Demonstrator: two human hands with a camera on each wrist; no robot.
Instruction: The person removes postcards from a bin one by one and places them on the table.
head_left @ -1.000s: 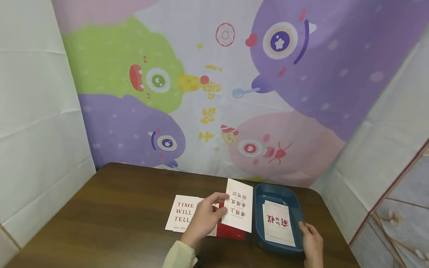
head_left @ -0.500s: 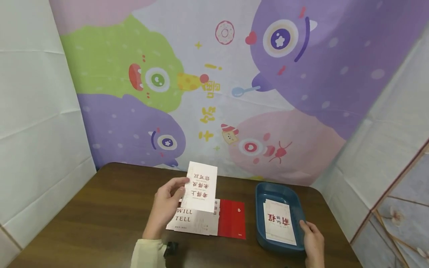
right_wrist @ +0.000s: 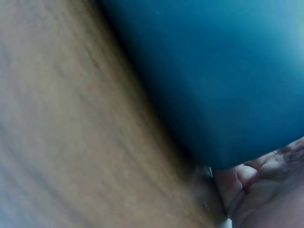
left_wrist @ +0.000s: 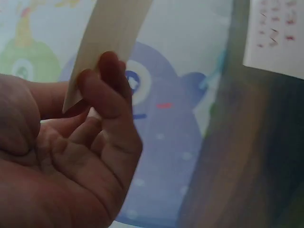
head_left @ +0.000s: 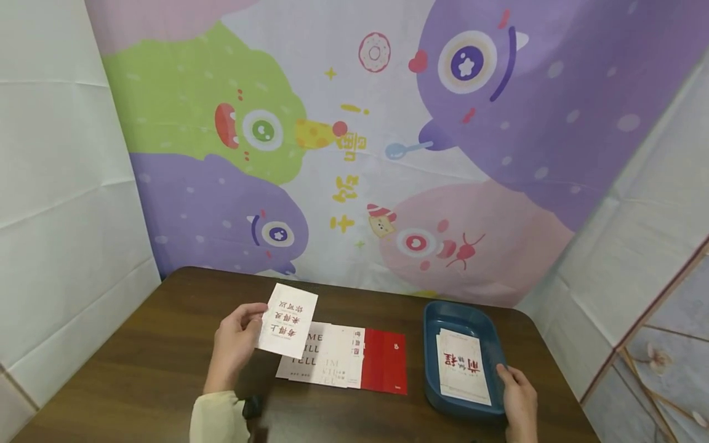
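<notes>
L hand (head_left: 235, 341): thumb + fingers pinched tight on L edge of held card (head_left: 287, 320).
Held card: white w/ red Chinese chars, tilted, raised off brown tbl (head_left: 166, 351), partly hiding L end of white cards (head_left: 335, 366).
Red pcs (head_left: 384, 360): on tbl, immed. R of white cards; no. unclear.
R hand (head_left: 520, 400): fingers curled round R edge of blue tray (head_left: 429, 363).
Tray: on tbl's R side, printed card(s) (head_left: 464, 372) inside.
Bkgd: cartoon-monster cloth (head_left: 232, 191).
</notes>
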